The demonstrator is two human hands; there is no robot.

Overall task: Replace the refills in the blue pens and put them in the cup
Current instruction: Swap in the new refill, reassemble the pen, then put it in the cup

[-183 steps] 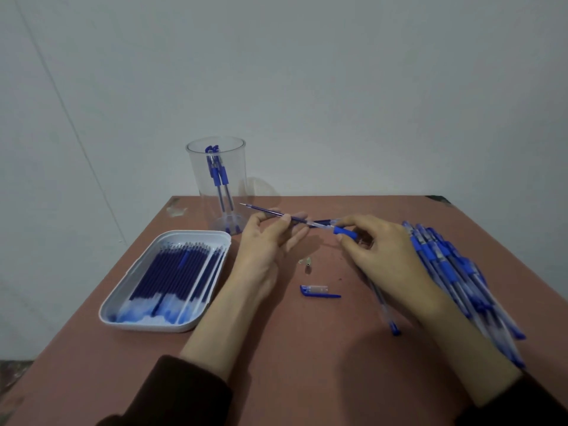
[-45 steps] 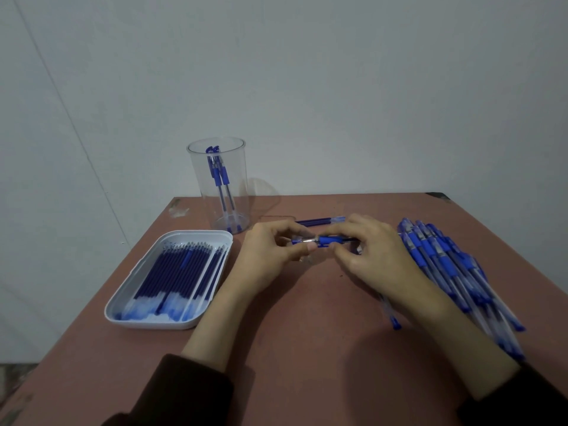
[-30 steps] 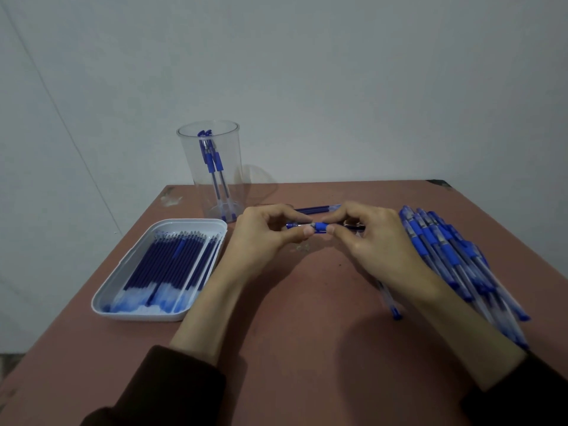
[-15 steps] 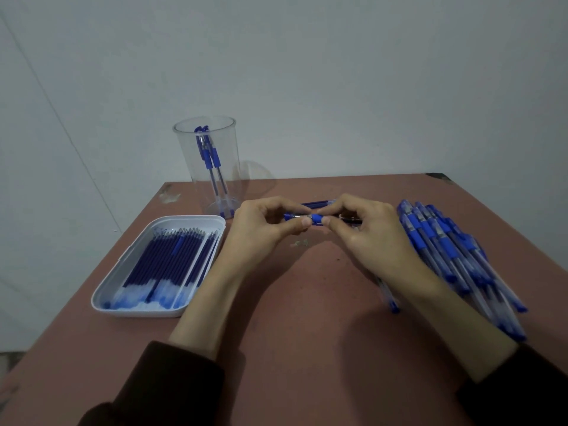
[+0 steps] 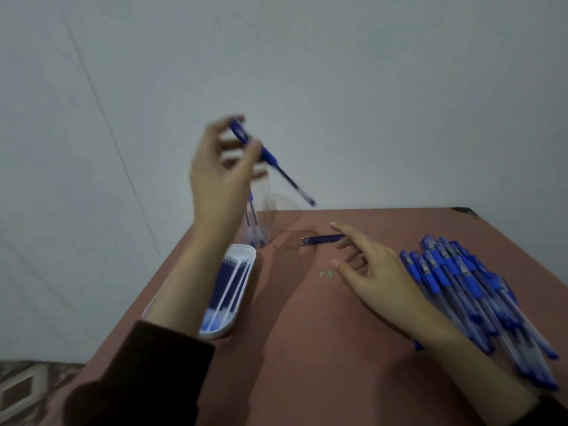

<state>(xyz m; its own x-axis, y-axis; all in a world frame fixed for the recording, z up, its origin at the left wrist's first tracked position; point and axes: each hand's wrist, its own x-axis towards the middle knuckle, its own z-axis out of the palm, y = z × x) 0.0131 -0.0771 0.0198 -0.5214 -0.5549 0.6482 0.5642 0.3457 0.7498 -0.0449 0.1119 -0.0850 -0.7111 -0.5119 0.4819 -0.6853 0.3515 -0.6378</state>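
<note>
Reddish table: one cup, one tray; left hand pinches one pen; right hand spread.

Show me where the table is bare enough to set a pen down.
Bare table runs down the near middle, between the tray and the right hand. A smaller strip lies at the far edge behind the pen pile. Crowded: pile on the right, tray and cup on the left, refills mid-far.
</note>
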